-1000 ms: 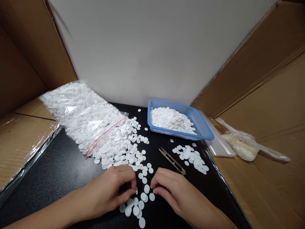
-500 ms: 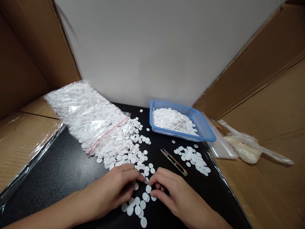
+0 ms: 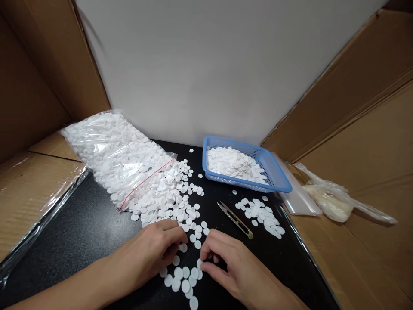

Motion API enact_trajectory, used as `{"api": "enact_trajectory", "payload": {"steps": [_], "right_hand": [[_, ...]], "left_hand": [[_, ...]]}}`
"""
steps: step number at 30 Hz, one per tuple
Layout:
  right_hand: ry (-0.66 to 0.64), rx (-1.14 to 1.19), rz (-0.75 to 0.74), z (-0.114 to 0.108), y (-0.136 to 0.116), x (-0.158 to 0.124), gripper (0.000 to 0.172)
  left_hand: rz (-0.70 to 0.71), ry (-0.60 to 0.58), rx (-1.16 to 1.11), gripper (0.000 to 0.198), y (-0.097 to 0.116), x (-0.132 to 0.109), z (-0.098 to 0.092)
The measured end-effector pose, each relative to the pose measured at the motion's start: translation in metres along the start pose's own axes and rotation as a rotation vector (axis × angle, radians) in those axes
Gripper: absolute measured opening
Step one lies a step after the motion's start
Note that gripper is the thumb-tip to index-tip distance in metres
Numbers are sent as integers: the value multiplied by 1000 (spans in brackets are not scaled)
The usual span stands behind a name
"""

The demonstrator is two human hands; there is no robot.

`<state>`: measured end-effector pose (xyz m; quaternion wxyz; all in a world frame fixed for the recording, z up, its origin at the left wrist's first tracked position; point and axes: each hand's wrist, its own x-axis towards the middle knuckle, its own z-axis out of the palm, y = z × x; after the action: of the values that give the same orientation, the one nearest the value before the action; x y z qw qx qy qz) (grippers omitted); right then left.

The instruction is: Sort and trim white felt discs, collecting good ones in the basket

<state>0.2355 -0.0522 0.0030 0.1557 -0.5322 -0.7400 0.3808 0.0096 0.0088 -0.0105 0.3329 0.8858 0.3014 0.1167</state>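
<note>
Both of my hands rest low on a black table top. My left hand has its fingers curled, the tips touching loose white discs at the near edge of a big spill. Whether it grips one is hidden. My right hand pinches a white disc between thumb and fingers. The two hands are a few centimetres apart. A clear zip bag full of white discs lies at the left, open, with discs spilling toward my hands.
Metal thread snips lie just right of my hands, beside a small disc pile. A blue basket of discs stands behind. A plastic bag with beige contents lies on cardboard at the right. Cardboard walls enclose both sides.
Both hands stayed over the loose discs, fingers shifting. The left fingertips reached toward the right hand, then drew back. The right hand moved slightly nearer. The view shifted a little.
</note>
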Motion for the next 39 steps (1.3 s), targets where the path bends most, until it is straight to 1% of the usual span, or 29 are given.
{"api": "enact_trajectory", "payload": {"steps": [3, 6, 8, 10, 12, 13, 15, 19, 20, 22, 25, 29, 32, 34, 37, 39], "right_hand": [[2, -1, -14, 0, 0, 0, 20], [16, 8, -19, 0, 3, 0, 18], [41, 28, -3, -2, 5, 0, 17], [68, 44, 12, -5, 7, 0, 16], [74, 43, 19, -9, 9, 0, 17], [66, 41, 24, -10, 9, 0, 17], [41, 35, 47, -12, 10, 0, 18], [-16, 32, 78, -10, 11, 1, 19], [-25, 29, 67, -8, 12, 1, 19], [-34, 16, 23, -4, 13, 1, 16], [-22, -35, -67, 5, 13, 1, 12], [12, -132, -168, 17, 13, 0, 8], [12, -63, -214, 19, 14, 0, 11], [83, 15, -171, 15, 15, 1, 14], [225, 18, -31, 7, 15, 3, 17], [231, -10, 8, 5, 15, 4, 16]], "left_hand": [[42, 51, 21, 29, -1, -1, -2], [123, 80, 73, 25, 1, -5, -4], [203, 20, 125, 25, 3, -8, -6], [273, -82, 139, 25, 3, -11, -9], [288, -153, 82, 26, 1, -12, -11], [276, -165, 30, 28, -1, -11, -13], [206, -130, -77, 32, -6, -9, -18], [-63, 85, -193, 23, -12, -3, -29], [-112, 124, -210, 22, -12, -2, -31], [-155, 153, -237, 22, -11, -2, -32], [-143, 101, -242, 20, -8, -3, -28], [-49, 17, -186, 23, -3, -5, -17], [50, -32, -132, 30, -1, -6, -9], [102, -58, -106, 40, -1, -8, -6], [100, -73, -104, 49, 1, -9, -4], [78, -93, -109, 50, 4, -10, -5]]}}
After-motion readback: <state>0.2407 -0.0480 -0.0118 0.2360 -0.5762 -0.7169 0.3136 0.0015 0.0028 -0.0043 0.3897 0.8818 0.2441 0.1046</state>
